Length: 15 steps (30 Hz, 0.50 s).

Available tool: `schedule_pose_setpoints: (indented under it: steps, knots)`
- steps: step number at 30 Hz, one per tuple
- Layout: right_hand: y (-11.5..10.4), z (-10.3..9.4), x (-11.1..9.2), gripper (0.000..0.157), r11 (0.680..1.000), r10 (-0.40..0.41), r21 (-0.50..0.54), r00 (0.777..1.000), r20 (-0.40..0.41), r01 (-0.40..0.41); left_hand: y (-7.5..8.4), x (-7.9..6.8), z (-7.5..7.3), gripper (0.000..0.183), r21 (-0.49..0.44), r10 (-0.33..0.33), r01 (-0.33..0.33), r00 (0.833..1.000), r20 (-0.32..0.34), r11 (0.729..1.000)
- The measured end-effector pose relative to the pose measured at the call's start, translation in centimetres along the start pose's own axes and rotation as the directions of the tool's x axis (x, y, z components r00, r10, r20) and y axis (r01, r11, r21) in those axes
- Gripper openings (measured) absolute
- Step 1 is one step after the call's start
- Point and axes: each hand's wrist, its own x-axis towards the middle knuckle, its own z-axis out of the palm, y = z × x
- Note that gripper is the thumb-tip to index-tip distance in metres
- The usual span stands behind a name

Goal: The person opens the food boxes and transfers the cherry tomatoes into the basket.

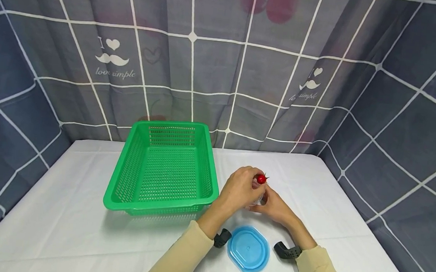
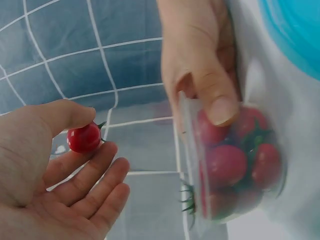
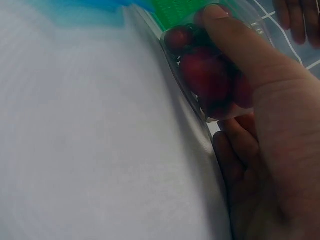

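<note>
Between thumb and fingers, my left hand (image 2: 65, 170) pinches one red cherry tomato (image 2: 84, 138) with a green stem. In the head view that hand (image 1: 241, 187) is above the opening of a clear plastic container (image 2: 240, 165). Several cherry tomatoes (image 2: 226, 165) fill the container. My right hand (image 1: 277, 207) grips its side, the thumb lying along the wall in both wrist views. On the table close to the wrists lies a blue lid (image 1: 248, 249), flat and separate from the container. In the head view the hands mostly hide the container.
A green plastic basket (image 1: 207, 174) with perforated walls stands left of the hands, nothing visible inside it. The table carries a white cloth (image 1: 77, 236). Grey checked curtains (image 1: 216, 66) hang behind and at both sides. A black wrist strap (image 1: 287, 251) sits at the right sleeve.
</note>
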Motion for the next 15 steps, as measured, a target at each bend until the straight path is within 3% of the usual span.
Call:
schedule_pose_setpoints:
  steps: [7,15]
  knots:
    - [0.1,0.0,0.1,0.092,1.000,-0.011,-0.004,1.000,0.000,0.011,0.1,0.1,-1.5,0.024,-0.045,0.009,-0.009,1.000,-0.007,0.999]
    - [-0.1,0.0,0.1,0.094,0.997,0.068,-0.041,0.998,0.005,-0.068,-0.5,0.2,-3.4,0.024,-0.109,0.002,-0.004,1.000,-0.016,0.994]
